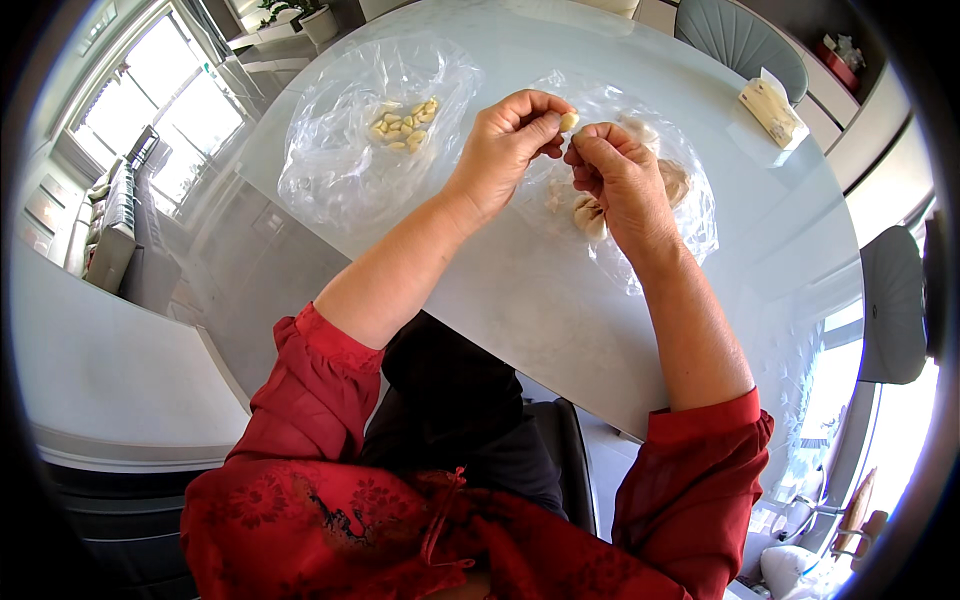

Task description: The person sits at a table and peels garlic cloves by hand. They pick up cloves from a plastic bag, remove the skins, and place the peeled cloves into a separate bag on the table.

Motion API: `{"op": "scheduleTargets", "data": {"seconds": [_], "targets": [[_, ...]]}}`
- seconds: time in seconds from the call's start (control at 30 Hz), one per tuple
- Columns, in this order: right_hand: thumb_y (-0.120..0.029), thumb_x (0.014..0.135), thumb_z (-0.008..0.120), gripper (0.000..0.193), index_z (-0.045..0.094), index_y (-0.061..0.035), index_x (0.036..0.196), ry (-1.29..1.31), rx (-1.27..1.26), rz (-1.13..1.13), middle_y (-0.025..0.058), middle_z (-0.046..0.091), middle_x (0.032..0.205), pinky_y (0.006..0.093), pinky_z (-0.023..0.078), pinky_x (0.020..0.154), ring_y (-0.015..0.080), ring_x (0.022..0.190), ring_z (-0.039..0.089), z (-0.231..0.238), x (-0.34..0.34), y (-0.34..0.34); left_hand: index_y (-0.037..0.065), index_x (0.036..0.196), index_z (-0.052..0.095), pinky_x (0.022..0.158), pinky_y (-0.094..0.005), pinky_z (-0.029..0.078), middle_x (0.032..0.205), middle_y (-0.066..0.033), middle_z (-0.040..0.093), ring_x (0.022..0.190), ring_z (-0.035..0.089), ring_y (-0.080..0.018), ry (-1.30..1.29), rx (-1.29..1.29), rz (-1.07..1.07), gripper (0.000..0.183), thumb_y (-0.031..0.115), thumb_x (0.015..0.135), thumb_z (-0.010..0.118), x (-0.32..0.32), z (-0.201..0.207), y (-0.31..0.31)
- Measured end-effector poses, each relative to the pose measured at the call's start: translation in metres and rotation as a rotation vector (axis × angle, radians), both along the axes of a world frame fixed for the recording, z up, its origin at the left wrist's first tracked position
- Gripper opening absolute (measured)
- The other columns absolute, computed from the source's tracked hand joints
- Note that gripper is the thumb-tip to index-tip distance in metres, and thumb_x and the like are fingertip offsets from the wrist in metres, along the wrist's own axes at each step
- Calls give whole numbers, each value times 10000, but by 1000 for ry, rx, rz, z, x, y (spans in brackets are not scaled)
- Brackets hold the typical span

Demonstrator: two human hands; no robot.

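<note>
My left hand (510, 140) pinches a pale garlic clove (569, 121) between thumb and fingers, above the glass table (480, 290). My right hand (618, 178) is closed right beside it, its fingertips touching the clove. Under my hands lies a clear plastic bag (690, 215) with unpeeled garlic heads and cloves (590, 215). To the left lies another clear plastic bag (340, 150) holding several peeled yellowish cloves (402, 125).
A tissue box (772, 108) stands at the far right of the table. A grey chair (740, 40) is behind the table, another chair (893, 300) at the right. A sofa (110, 225) and bright windows lie to the left.
</note>
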State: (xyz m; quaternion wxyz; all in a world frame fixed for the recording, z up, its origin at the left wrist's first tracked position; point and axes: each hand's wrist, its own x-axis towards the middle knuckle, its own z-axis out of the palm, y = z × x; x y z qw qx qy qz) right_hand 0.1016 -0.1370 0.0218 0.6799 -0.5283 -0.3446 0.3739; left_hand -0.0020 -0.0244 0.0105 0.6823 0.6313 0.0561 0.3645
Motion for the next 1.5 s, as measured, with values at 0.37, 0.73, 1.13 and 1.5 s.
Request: {"op": "scheduleTargets", "data": {"seconds": [0.37,0.73,1.13,1.5], "targets": [[-283,875,613,255,592,-29,892,-33,14,8,40,644,835,221,435,699,65,700,476,-1,0,0,51,991,614,734,-237,486,885,-6,604,784,558,-93,23,139,50,120,116,907,559,-2,2,-3],[-170,844,584,143,584,-28,861,28,25,14,47,626,822,225,431,677,70,689,484,-2,2,1,46,955,607,701,-234,488,850,-3,605,745,558,-86,27,347,183,91,98,913,545,-1,2,-8],[-202,849,582,182,584,-20,858,-16,-3,-4,42,618,807,224,417,669,73,685,485,3,-2,0,22,967,595,713,-250,501,874,-32,611,761,582,-108,-7,81,42,107,97,916,538,1,0,-8],[-198,826,571,160,578,-41,856,-46,-24,-17,15,585,777,214,417,646,66,687,477,2,-2,0,37,992,595,736,-267,494,888,-26,606,769,567,-114,0,-49,-4,118,107,910,546,2,-1,-4]]}}
